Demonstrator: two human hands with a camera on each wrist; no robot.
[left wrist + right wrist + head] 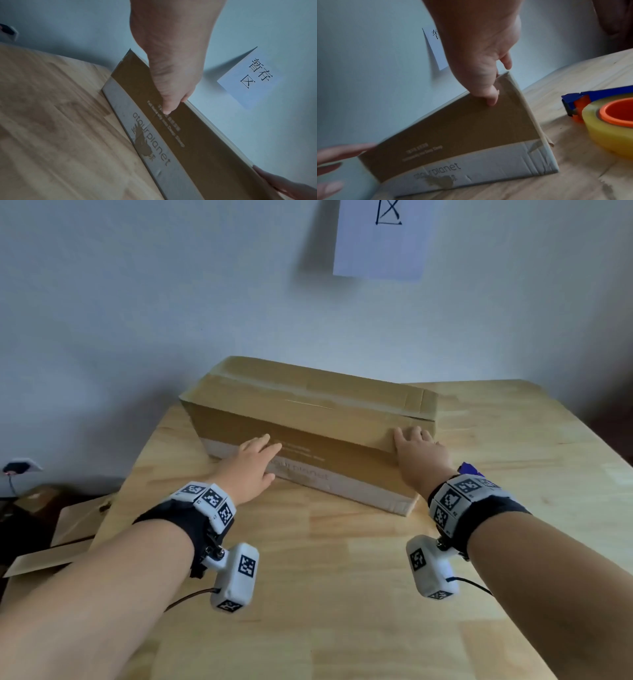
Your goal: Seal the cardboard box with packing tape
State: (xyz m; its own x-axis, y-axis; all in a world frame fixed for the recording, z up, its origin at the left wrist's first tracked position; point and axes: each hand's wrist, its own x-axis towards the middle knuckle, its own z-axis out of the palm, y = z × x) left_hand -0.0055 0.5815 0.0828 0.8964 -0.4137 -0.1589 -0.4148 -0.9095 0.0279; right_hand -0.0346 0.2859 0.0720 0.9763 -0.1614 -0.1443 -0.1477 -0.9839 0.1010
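A long brown cardboard box (308, 419) lies on the wooden table (342, 559), its top flaps closed and "atourplanet" printed on its near face (150, 138). My left hand (270, 445) lies flat against that near face toward the left end, thumb (167, 108) pressing the cardboard. My right hand (411, 436) touches the box's near upper right corner, thumb (491, 100) on the face and the other fingers straight past the edge. A blue and orange tape dispenser (607, 115) with a clear roll sits on the table right of the box, mostly hidden behind my right wrist in the head view.
The box stands close to the wall at the table's far side. A white paper sign (380, 237) hangs on the wall above. Flat cardboard pieces (68, 529) lie on the floor beyond the table's left edge, near a wall outlet (20, 465).
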